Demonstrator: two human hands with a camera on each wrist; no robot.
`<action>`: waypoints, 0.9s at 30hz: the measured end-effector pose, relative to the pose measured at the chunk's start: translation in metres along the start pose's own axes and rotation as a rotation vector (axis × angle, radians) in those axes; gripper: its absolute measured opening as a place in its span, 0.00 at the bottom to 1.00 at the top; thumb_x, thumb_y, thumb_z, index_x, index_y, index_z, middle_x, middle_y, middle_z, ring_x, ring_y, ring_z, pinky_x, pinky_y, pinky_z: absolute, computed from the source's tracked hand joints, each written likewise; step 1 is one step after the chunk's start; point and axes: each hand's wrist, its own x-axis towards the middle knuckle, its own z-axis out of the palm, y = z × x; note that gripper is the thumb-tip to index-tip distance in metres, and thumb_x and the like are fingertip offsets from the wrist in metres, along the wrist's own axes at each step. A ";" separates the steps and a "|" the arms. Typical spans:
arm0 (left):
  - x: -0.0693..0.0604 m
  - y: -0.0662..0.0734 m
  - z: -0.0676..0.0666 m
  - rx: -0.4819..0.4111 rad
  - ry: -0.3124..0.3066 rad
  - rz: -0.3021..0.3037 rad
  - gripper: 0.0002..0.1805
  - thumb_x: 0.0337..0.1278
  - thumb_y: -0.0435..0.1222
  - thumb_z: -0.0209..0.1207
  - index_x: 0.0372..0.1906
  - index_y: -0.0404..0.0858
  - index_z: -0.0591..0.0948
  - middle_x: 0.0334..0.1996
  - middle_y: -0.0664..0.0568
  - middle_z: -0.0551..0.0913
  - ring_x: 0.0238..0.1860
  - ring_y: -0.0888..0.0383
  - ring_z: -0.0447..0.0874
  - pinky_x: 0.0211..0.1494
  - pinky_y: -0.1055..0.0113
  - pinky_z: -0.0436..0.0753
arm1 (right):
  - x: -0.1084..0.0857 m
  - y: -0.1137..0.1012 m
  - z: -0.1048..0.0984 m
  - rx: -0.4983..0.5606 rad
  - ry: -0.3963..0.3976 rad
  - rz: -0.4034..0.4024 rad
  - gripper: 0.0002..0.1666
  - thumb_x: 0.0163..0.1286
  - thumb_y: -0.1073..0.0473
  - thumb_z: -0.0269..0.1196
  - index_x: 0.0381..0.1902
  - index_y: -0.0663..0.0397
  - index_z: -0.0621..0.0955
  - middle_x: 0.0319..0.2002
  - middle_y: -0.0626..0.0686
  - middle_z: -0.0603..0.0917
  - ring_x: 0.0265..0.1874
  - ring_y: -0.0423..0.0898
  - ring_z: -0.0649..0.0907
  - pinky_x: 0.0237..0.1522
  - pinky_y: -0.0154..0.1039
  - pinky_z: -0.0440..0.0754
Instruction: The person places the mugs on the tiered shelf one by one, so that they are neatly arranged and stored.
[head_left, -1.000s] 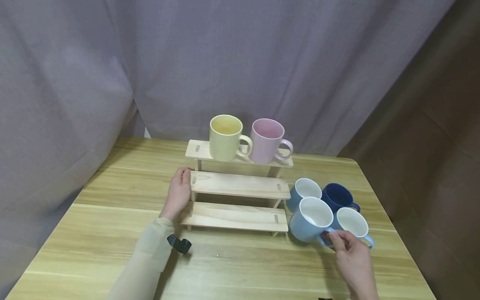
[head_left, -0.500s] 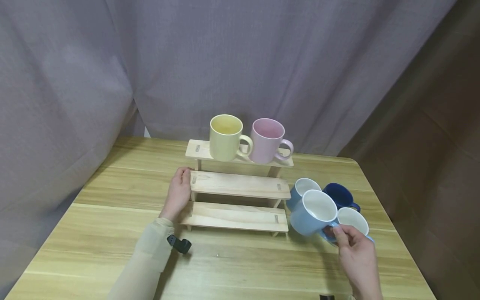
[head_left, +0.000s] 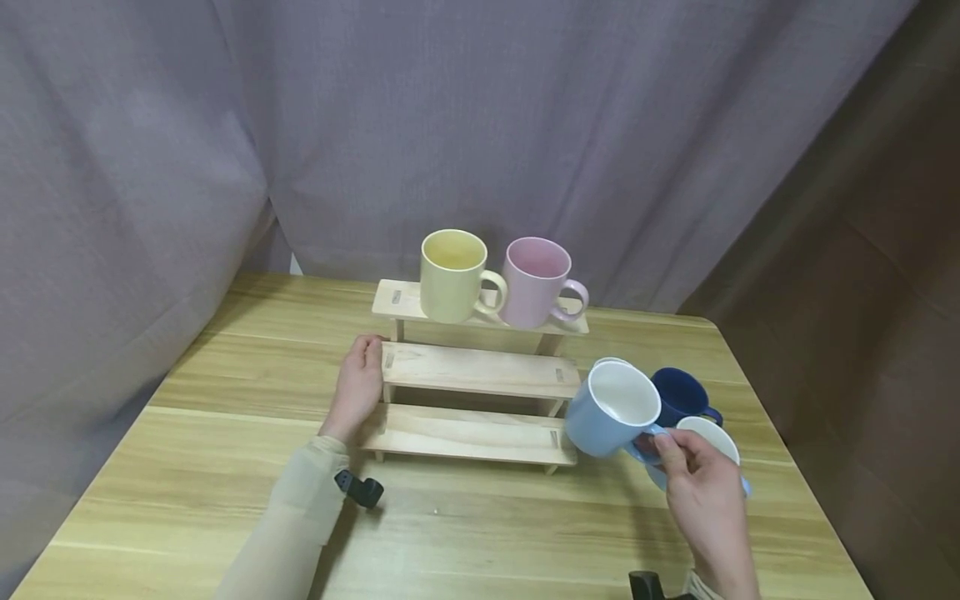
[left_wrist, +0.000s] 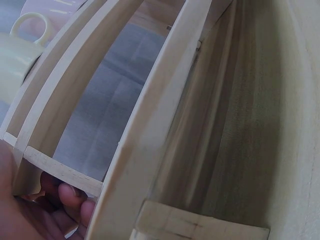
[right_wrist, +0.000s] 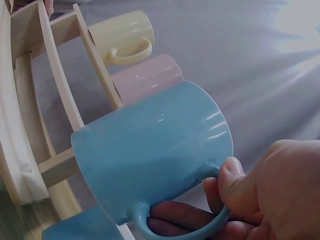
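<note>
Light-blue glossy mug (head_left: 602, 418) is held tilted by the right end of the wooden tiered rack (head_left: 480, 371), its handle (right_wrist: 141, 220) pinched by the right hand (head_left: 708, 496), the rack gripped by the left hand (head_left: 357, 387); a pale-yellow mug (head_left: 448, 292) and pink mug (head_left: 527, 293) are already shelved, three other mugs (head_left: 678, 395) seemingly left toward the counter's (head_left: 480, 542) right edge.

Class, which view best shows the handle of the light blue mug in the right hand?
The right wrist view: the handle appears large there, most of its loop visible, gripped by the right hand. The head view shows it small and partly covered by that hand; the left wrist view doesn't show it.
</note>
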 end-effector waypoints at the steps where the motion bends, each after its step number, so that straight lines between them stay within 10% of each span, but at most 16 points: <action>1: 0.000 0.000 0.000 0.001 -0.002 0.003 0.22 0.78 0.44 0.35 0.58 0.34 0.71 0.28 0.48 0.66 0.23 0.55 0.65 0.28 0.60 0.71 | 0.000 -0.002 0.000 0.006 -0.010 0.000 0.17 0.75 0.52 0.56 0.44 0.61 0.82 0.40 0.56 0.87 0.37 0.32 0.81 0.35 0.26 0.76; 27: 0.002 0.000 0.000 -0.022 0.004 0.011 0.21 0.78 0.43 0.36 0.58 0.33 0.71 0.36 0.43 0.73 0.28 0.53 0.67 0.35 0.60 0.73 | 0.021 -0.051 0.039 0.118 -0.152 -0.190 0.16 0.74 0.53 0.57 0.43 0.61 0.83 0.38 0.54 0.87 0.42 0.40 0.82 0.40 0.28 0.76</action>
